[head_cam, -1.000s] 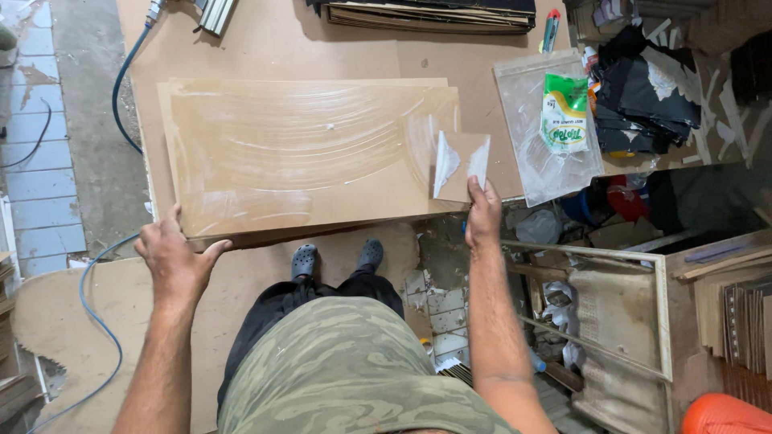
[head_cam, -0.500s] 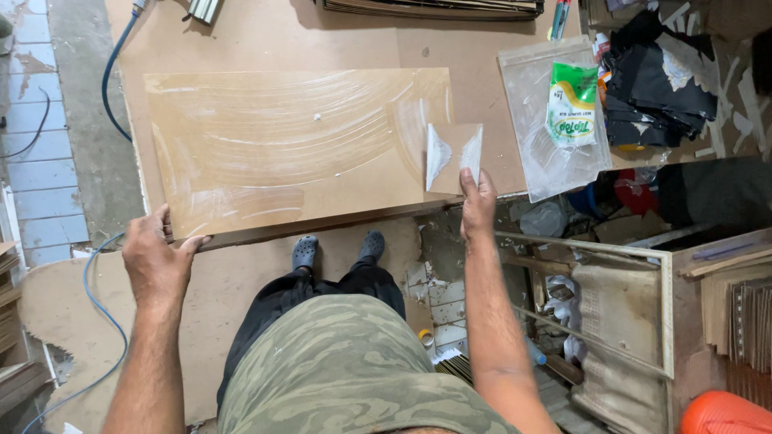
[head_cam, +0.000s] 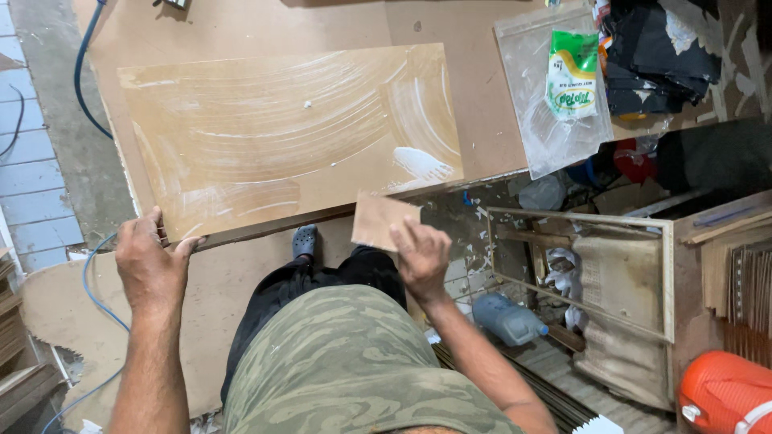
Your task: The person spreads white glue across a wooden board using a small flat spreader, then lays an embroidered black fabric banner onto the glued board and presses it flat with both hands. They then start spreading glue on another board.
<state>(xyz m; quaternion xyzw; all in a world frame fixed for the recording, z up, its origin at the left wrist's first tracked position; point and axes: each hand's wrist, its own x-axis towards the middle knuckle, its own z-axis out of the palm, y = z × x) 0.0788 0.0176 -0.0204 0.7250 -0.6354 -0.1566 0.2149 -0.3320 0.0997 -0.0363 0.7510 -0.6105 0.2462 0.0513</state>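
Note:
A large brown board (head_cam: 281, 137), smeared with white streaks of glue, lies on a wider brown worktop (head_cam: 474, 88). My left hand (head_cam: 149, 261) grips the board's near left corner. My right hand (head_cam: 420, 253) holds a small brown card scraper (head_cam: 379, 219) just off the board's near right edge, above my legs. A blob of white glue (head_cam: 418, 163) sits on the board near that corner.
A clear plastic bag with a green and white pouch (head_cam: 571, 76) lies on the worktop at the right, beside dark cloth (head_cam: 659, 56). A wooden frame (head_cam: 587, 273), a blue-grey jug (head_cam: 507, 317) and an orange container (head_cam: 724, 394) stand at the lower right. A blue cable (head_cam: 84, 72) runs along the left.
My right hand has pulled the small scraper off the board and toward me. The left hand has closed on the board's near left corner. The view has shifted right.

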